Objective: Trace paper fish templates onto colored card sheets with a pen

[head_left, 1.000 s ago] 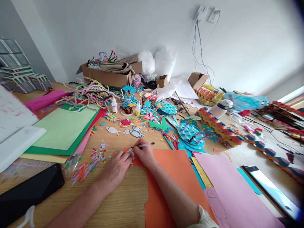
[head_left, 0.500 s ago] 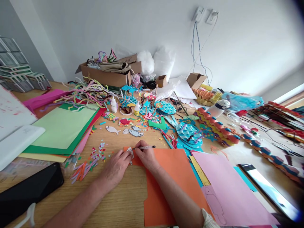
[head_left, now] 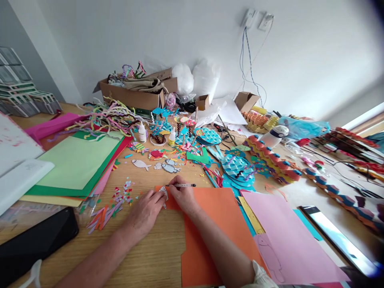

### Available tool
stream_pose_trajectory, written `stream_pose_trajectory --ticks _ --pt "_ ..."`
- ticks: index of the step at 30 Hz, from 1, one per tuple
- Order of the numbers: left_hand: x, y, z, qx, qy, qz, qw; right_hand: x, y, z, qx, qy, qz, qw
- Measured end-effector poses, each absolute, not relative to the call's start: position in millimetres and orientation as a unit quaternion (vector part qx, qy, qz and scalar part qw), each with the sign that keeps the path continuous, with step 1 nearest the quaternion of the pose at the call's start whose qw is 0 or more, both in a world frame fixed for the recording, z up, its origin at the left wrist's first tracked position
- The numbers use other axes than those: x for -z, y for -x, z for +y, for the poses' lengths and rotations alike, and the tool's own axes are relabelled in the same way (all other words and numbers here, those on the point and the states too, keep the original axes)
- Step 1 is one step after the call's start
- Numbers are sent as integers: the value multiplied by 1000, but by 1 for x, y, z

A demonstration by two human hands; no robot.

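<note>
My right hand [head_left: 183, 196] is closed round a pen [head_left: 187, 185], its tip at the top left corner of an orange sheet of paper [head_left: 223, 212]. Beside it, my left hand [head_left: 147, 210] presses a small white paper fish cutout [head_left: 163, 191] onto that corner with its fingertips. Part of the fish is hidden under the fingers. Just beyond my hands lie more paper fish [head_left: 171, 166] and a single pale one [head_left: 141, 164]. A pink sheet [head_left: 288, 232] with a drawn outline sits to the right of the orange paper.
Coloured sheets [head_left: 75, 160] are stacked at left, near paper scraps [head_left: 120, 200] and a black phone [head_left: 39, 236]. Glue bottles [head_left: 142, 133], blue woven paper fish [head_left: 237, 168] and a cardboard box [head_left: 132, 96] stand farther back. Another phone [head_left: 336, 236] lies at right.
Both hands stay almost in place over the paper fish and the orange sheet. The pen's angle has flattened slightly, and the whole view has shifted a little.
</note>
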State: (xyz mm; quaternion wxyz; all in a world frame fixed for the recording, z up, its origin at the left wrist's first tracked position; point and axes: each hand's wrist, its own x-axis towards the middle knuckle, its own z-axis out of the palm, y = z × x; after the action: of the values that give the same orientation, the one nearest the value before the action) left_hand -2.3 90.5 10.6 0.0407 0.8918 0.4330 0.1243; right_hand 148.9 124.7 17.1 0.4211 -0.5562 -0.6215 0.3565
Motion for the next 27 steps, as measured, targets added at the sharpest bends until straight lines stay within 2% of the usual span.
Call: stream_pose_trajectory --ticks 27 --pt "-10 4 90 -144 -895 420 33 -25 -155 104 -362 572 -635 372"
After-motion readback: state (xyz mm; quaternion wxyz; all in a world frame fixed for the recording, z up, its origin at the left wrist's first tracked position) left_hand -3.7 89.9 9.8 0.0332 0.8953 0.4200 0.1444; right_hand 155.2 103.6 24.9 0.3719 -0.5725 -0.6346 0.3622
